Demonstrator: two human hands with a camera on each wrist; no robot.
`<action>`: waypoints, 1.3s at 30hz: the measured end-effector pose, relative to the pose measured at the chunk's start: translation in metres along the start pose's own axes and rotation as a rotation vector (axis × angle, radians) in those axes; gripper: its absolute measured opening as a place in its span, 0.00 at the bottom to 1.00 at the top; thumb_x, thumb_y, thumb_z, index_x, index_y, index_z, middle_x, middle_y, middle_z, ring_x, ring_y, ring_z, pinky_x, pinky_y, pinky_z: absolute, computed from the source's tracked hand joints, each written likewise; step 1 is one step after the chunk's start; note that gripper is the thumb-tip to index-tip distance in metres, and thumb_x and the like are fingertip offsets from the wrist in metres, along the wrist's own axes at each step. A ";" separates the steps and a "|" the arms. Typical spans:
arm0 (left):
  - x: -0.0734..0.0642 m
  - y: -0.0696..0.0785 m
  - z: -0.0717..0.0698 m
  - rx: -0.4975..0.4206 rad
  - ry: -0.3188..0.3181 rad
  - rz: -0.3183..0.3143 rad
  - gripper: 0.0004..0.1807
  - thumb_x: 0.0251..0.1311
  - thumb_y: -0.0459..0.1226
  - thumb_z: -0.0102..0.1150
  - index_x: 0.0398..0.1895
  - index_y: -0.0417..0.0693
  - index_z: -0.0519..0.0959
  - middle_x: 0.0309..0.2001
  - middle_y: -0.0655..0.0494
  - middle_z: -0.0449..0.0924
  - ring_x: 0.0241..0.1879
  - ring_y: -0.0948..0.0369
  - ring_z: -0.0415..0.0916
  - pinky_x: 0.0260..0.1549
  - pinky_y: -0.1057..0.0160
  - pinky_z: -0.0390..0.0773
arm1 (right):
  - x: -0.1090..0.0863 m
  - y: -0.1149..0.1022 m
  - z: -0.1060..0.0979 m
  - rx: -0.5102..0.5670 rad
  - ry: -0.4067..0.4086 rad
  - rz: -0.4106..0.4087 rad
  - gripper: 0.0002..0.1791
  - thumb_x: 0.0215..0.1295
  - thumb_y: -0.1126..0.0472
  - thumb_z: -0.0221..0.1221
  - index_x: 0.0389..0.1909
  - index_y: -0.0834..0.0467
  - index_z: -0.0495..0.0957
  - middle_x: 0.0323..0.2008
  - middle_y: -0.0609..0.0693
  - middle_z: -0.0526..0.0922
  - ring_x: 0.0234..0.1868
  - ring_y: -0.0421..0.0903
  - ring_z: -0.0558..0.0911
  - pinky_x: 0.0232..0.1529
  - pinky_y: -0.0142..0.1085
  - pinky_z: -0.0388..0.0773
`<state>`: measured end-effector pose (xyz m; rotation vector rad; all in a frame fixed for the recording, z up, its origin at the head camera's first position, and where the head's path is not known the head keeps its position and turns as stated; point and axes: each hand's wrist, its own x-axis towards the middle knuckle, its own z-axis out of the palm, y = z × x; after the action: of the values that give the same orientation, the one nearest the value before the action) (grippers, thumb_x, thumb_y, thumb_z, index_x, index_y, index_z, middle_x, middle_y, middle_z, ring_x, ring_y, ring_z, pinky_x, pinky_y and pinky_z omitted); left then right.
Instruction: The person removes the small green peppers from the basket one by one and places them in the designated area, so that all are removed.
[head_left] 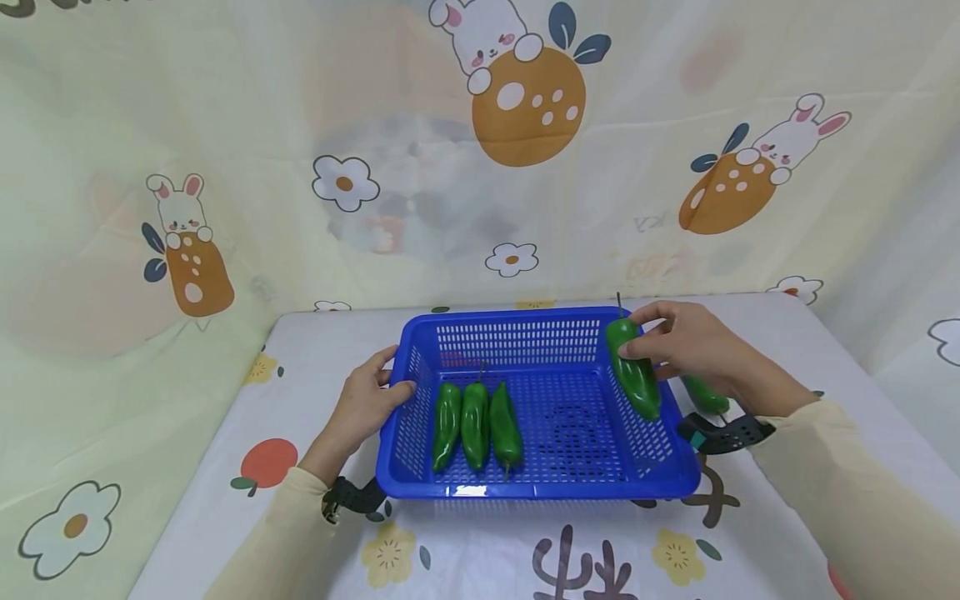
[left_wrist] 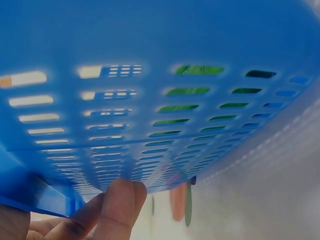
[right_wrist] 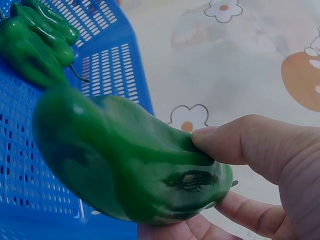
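Observation:
A blue plastic basket [head_left: 555, 490] with slotted walls stands on the table. Side by side in its left half lie three green peppers, the left pepper [head_left: 447, 427], the middle pepper [head_left: 475, 425] and the right pepper [head_left: 506, 427]. My left hand [head_left: 367, 396] grips the basket's left rim, its thumb on top and fingers outside, as the left wrist view also shows. Over the basket's right wall, my right hand [head_left: 686, 346] pinches another green pepper [right_wrist: 125, 155] between thumb and fingers, stem end up in the head view.
One more green pepper [head_left: 705, 396] lies on the table just right of the basket, partly hidden by the right hand and wrist. The patterned tablecloth [head_left: 442, 550] spreads around the basket. Behind it hangs a printed curtain [head_left: 420, 108].

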<state>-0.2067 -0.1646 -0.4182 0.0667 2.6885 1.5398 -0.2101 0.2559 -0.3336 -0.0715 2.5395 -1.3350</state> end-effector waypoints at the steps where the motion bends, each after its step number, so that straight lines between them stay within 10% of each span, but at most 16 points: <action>1: 0.000 0.000 0.000 0.000 -0.001 -0.001 0.39 0.69 0.36 0.61 0.81 0.39 0.58 0.60 0.32 0.81 0.47 0.41 0.88 0.40 0.45 0.89 | -0.001 0.001 -0.001 -0.009 0.009 0.002 0.35 0.69 0.54 0.67 0.68 0.67 0.67 0.48 0.62 0.84 0.40 0.50 0.88 0.46 0.51 0.89; 39: 0.003 0.001 0.000 -0.003 -0.005 -0.012 0.39 0.69 0.35 0.62 0.80 0.39 0.59 0.59 0.32 0.81 0.46 0.41 0.88 0.39 0.46 0.89 | -0.016 0.044 -0.043 -0.069 0.133 0.074 0.40 0.74 0.49 0.62 0.75 0.69 0.60 0.61 0.72 0.73 0.54 0.62 0.83 0.50 0.48 0.88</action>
<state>-0.2094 -0.1637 -0.4174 0.0542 2.6771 1.5387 -0.2029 0.3187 -0.3431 0.1009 2.6696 -1.2640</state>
